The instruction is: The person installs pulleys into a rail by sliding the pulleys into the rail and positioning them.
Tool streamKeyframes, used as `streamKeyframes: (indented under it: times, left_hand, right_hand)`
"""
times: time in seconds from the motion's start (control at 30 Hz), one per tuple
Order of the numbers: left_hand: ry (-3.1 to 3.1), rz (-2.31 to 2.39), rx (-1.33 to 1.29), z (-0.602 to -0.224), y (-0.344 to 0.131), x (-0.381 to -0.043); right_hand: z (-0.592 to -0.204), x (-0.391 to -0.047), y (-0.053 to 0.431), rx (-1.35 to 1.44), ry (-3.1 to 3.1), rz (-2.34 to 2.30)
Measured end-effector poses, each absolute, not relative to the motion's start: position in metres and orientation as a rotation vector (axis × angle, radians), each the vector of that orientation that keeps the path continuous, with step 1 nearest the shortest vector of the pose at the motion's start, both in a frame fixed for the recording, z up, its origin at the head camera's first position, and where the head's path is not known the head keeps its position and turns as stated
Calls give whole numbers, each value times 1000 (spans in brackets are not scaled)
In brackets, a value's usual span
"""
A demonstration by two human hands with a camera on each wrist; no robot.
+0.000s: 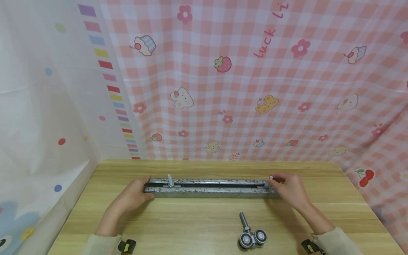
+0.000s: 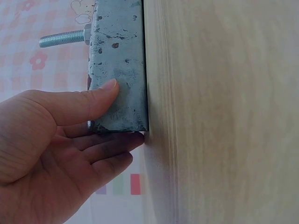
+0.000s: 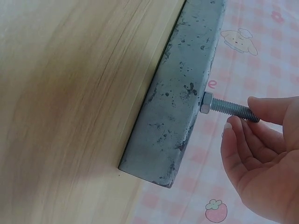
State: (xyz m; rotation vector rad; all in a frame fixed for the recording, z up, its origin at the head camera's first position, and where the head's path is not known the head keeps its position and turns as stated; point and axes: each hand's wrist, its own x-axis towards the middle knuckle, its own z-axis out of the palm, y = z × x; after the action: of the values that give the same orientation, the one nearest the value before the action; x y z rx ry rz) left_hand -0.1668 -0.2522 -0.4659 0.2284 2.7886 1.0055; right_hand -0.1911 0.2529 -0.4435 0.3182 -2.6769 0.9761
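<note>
A worn grey metal track (image 1: 210, 193) with a slot along its top lies on the wooden table. My left hand (image 1: 135, 193) grips its left end, with the thumb on the front face and fingers around the end and back; the left wrist view shows this thumb on the metal track (image 2: 119, 51). Near that end, a threaded bolt (image 1: 170, 181) stands up from the slot. At the right end, my right hand (image 1: 291, 191) pinches the tip of a second threaded bolt (image 3: 229, 107) between thumb and fingers. This bolt's hex nut (image 3: 206, 102) sits right at the track's slot.
A loose roller trolley (image 1: 253, 238) with a threaded stem and wheels lies on the table (image 1: 191, 223), in front of the track toward the right. Behind the table hangs a pink checked cloth (image 1: 242, 88); a white patterned cloth (image 1: 38, 106) hangs on the left.
</note>
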Motion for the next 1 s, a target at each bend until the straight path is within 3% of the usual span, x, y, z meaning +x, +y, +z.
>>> streamKeyframes:
  times: [1.0]
  left_hand:
    - [2789,1005,235,-467,-253,-167]
  right_hand:
    - [-448,-194,229,429,-2665,1003]
